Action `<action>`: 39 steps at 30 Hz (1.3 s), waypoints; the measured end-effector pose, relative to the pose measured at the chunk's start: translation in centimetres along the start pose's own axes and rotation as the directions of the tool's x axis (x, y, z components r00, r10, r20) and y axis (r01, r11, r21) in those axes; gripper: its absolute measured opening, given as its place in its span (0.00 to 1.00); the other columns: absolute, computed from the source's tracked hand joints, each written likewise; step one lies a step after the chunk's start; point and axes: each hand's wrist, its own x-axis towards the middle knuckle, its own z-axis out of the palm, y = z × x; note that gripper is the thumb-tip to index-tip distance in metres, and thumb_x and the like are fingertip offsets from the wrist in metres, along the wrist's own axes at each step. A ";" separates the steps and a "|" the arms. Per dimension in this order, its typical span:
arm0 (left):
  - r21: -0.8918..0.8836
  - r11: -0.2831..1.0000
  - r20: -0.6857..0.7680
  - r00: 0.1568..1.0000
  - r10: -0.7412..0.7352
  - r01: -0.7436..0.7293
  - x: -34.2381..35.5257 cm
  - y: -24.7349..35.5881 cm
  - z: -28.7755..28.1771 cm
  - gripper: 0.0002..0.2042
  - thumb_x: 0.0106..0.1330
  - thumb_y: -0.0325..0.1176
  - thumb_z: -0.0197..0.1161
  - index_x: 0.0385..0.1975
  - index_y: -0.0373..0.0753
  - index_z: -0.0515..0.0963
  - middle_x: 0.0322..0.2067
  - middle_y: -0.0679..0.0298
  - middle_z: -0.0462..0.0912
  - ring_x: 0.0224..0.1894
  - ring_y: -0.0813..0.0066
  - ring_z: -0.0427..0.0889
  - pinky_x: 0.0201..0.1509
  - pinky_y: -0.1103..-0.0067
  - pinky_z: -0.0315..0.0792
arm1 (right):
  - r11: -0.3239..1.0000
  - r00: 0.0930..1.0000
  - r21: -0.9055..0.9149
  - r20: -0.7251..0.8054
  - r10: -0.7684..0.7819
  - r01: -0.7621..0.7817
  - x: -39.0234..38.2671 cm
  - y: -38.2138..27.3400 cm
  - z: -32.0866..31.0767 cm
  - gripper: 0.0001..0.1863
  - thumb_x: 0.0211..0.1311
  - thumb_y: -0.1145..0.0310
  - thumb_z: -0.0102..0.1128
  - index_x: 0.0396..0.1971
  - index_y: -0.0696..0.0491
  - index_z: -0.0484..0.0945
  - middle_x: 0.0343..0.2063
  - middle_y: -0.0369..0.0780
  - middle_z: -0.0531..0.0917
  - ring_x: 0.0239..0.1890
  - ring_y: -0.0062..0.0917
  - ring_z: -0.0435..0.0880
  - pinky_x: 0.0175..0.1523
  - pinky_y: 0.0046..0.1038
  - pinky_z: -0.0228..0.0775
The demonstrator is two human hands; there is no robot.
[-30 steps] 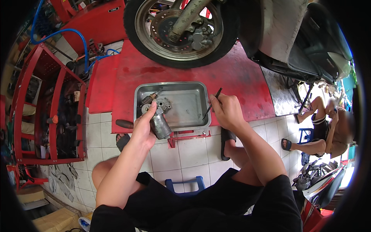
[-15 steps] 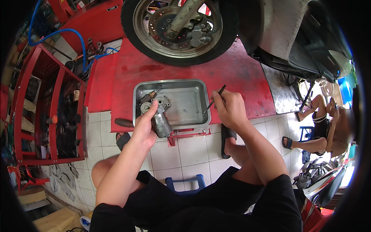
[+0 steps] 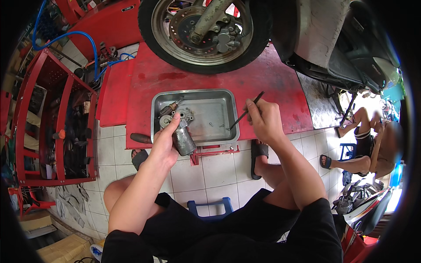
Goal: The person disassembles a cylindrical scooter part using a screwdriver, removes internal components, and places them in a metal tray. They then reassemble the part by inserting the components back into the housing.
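Note:
My left hand (image 3: 164,142) is wrapped round a small metal motor (image 3: 184,141), a worn grey cylinder with a cast housing at its upper end, held over the near left part of a metal tray (image 3: 193,92). My right hand (image 3: 266,119), just right of the tray, pinches a thin dark rod-like tool (image 3: 242,116). Its lower end slants down to the tray's right side, beside a few tiny screws (image 3: 211,124) on the tray bottom. Whether the tip touches a screw, I cannot tell. Another small metal part (image 3: 168,109) with a brownish section lies in the tray's far left corner.
A red work platform (image 3: 280,105) carries the tray. Beyond it stands a motorcycle front wheel (image 3: 175,61). A dark handle (image 3: 140,138) sticks out left of the tray. A red tool rack (image 3: 66,127) stands left; another person (image 3: 364,144) sits at right.
My right hand has shifted slightly right, and the tool leans over more, its lower end a little farther left. My left hand and the motor have barely moved.

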 end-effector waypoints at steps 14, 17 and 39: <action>0.015 1.000 0.007 1.000 -0.007 0.007 0.2 -0.2 0.1 0.21 0.59 0.50 0.73 0.37 0.39 0.79 0.31 0.63 0.81 0.33 0.69 0.81 0.39 0.67 0.77 | 0.999 0.993 -0.001 0.103 -0.052 0.053 -0.1 1.1 1.9 0.15 0.72 0.67 0.50 0.35 0.63 0.81 0.19 0.41 0.82 0.23 0.25 0.83 0.31 0.27 0.74; 0.017 1.000 0.006 1.000 -0.006 0.006 0.2 -0.2 -0.1 0.21 0.59 0.51 0.73 0.37 0.39 0.79 0.31 0.62 0.81 0.33 0.69 0.81 0.38 0.66 0.78 | 0.997 0.986 0.074 0.160 -0.044 0.033 -0.2 0.8 2.8 0.14 0.72 0.68 0.49 0.36 0.63 0.81 0.20 0.41 0.82 0.25 0.25 0.84 0.34 0.27 0.75; 0.019 1.000 0.042 0.999 0.005 -0.006 0.0 0.0 -0.4 0.22 0.60 0.52 0.73 0.39 0.38 0.77 0.32 0.62 0.81 0.34 0.69 0.81 0.39 0.67 0.78 | 0.997 0.991 0.066 0.129 -0.045 0.037 0.5 1.5 4.6 0.14 0.73 0.68 0.49 0.39 0.62 0.81 0.22 0.43 0.84 0.27 0.27 0.86 0.35 0.27 0.76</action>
